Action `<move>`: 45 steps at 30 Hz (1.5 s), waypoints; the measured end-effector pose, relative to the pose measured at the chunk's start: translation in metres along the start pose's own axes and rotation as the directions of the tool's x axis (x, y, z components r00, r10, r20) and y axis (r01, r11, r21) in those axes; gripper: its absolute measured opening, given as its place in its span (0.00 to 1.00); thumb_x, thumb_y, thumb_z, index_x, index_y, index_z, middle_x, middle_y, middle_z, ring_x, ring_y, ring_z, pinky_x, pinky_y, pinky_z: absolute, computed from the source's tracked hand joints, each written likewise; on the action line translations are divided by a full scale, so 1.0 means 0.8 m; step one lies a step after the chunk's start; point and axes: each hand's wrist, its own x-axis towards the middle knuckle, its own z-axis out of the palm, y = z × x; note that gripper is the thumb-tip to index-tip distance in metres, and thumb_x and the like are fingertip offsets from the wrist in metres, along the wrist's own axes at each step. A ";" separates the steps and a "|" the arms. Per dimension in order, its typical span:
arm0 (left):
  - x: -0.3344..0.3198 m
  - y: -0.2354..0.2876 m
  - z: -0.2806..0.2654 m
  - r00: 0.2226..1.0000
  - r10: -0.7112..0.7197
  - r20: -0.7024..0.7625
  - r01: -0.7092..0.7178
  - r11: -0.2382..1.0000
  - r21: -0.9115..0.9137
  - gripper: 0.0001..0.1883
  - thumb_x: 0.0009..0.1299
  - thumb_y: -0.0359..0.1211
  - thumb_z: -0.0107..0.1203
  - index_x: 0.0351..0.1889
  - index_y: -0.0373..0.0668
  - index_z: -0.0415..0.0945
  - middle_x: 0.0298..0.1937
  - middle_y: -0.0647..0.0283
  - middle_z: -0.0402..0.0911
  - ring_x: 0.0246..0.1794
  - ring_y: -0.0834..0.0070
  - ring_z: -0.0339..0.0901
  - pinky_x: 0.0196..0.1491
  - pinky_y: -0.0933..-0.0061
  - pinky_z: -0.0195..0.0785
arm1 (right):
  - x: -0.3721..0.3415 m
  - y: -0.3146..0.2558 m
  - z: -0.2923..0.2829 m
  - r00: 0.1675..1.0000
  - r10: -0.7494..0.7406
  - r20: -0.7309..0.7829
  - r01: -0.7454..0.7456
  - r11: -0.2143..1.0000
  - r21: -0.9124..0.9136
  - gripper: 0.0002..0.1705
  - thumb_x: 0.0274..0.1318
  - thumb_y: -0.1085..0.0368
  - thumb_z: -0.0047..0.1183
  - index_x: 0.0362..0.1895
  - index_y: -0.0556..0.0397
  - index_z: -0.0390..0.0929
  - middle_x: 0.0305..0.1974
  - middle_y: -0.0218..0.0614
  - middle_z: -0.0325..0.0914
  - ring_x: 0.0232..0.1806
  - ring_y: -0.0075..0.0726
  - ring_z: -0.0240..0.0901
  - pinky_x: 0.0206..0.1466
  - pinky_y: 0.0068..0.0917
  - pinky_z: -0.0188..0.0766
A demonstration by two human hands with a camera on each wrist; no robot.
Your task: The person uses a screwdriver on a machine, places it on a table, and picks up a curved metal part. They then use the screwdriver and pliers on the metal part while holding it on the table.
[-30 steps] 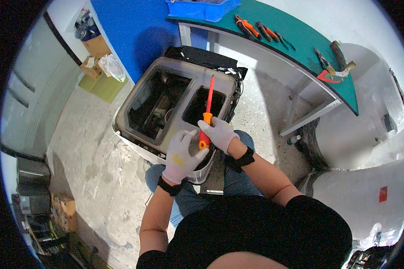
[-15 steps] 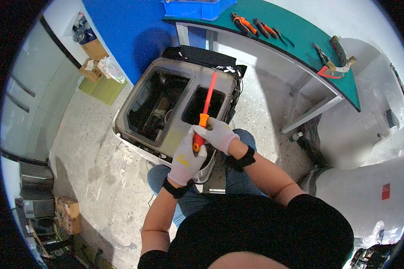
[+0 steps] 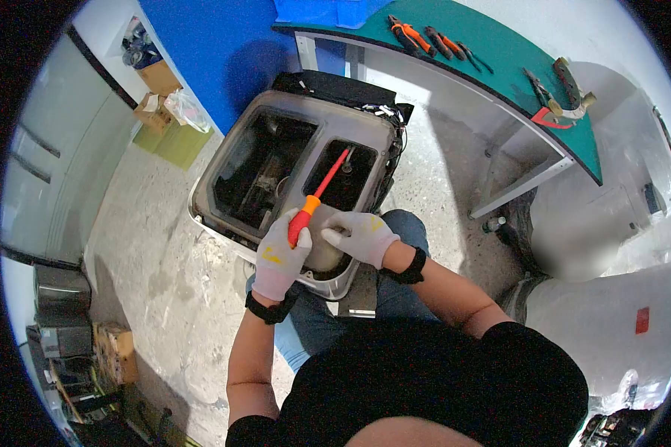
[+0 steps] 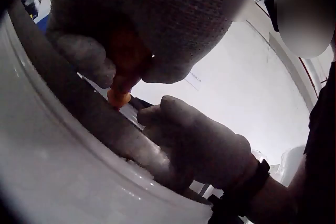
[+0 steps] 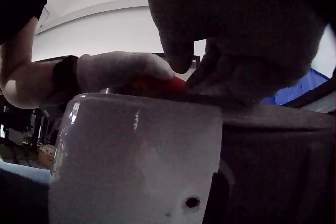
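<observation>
In the head view, a screwdriver (image 3: 328, 181) with a red handle, orange collar and red shaft is gripped by my gloved left hand (image 3: 279, 249). Its shaft slants up and right, with the tip over the smaller dark opening (image 3: 335, 190) of a white-sided appliance body (image 3: 365, 127). My gloved right hand (image 3: 361, 237) is just right of the handle, fingers bent loosely over the grey top, and nothing shows in it. The left wrist view catches the orange collar (image 4: 119, 98) below the left fingers. Part of the red handle (image 5: 176, 84) shows in the right wrist view.
A larger dark opening (image 3: 257, 171) lies left of the smaller one. Black material and wires (image 3: 343, 91) line the far edge. Beyond stands a green-topped table (image 3: 484, 56) with pliers (image 3: 412, 36), a red-handled tool (image 3: 552, 119) and a blue bin (image 3: 328, 11). Wrapped cylinders stand right.
The screwdriver, held in both hands half a second ago, is now in the left hand alone. Its handle moved left and its tip came down over the smaller opening. The right hand let go.
</observation>
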 end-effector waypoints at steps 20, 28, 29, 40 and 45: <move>-0.007 0.009 -0.007 0.996 -0.089 0.016 0.090 0.994 -0.068 0.20 0.70 0.38 0.53 0.56 0.36 0.73 0.50 0.48 0.80 0.51 0.54 0.78 0.54 0.64 0.69 | 0.012 0.002 -0.006 0.998 0.054 -0.017 -0.054 0.998 0.013 0.24 0.60 0.44 0.46 0.43 0.50 0.80 0.36 0.50 0.80 0.41 0.57 0.77 0.45 0.44 0.72; -0.011 0.003 -0.004 0.998 -0.058 0.004 0.058 0.996 -0.064 0.21 0.70 0.38 0.53 0.56 0.35 0.73 0.51 0.48 0.79 0.52 0.55 0.78 0.54 0.65 0.69 | 0.011 -0.004 -0.009 0.996 0.089 -0.002 -0.089 0.996 -0.012 0.24 0.61 0.45 0.46 0.44 0.51 0.79 0.38 0.51 0.80 0.42 0.57 0.77 0.46 0.44 0.72; -0.011 0.002 -0.005 0.997 -0.070 0.013 0.071 0.994 -0.079 0.20 0.70 0.38 0.53 0.56 0.36 0.73 0.51 0.48 0.79 0.51 0.55 0.78 0.53 0.65 0.70 | 0.011 -0.005 -0.009 0.996 0.089 -0.002 -0.089 0.996 -0.013 0.24 0.61 0.45 0.46 0.44 0.51 0.79 0.38 0.51 0.80 0.42 0.57 0.77 0.46 0.44 0.72; -0.009 -0.001 -0.011 0.993 -0.113 0.037 0.118 0.979 -0.168 0.20 0.70 0.37 0.52 0.56 0.35 0.73 0.47 0.46 0.80 0.50 0.56 0.79 0.52 0.65 0.70 | 0.010 -0.006 -0.007 0.994 0.106 -0.015 -0.106 0.994 0.002 0.25 0.61 0.44 0.46 0.45 0.52 0.79 0.39 0.51 0.79 0.43 0.57 0.76 0.46 0.44 0.72; -0.011 0.002 -0.014 0.990 -0.136 0.041 0.141 0.970 -0.196 0.20 0.70 0.37 0.51 0.55 0.35 0.73 0.48 0.47 0.81 0.50 0.57 0.80 0.52 0.66 0.70 | 0.009 -0.007 -0.008 0.996 0.091 -0.019 -0.092 0.996 -0.010 0.24 0.61 0.44 0.46 0.43 0.51 0.79 0.37 0.50 0.79 0.42 0.57 0.76 0.45 0.44 0.72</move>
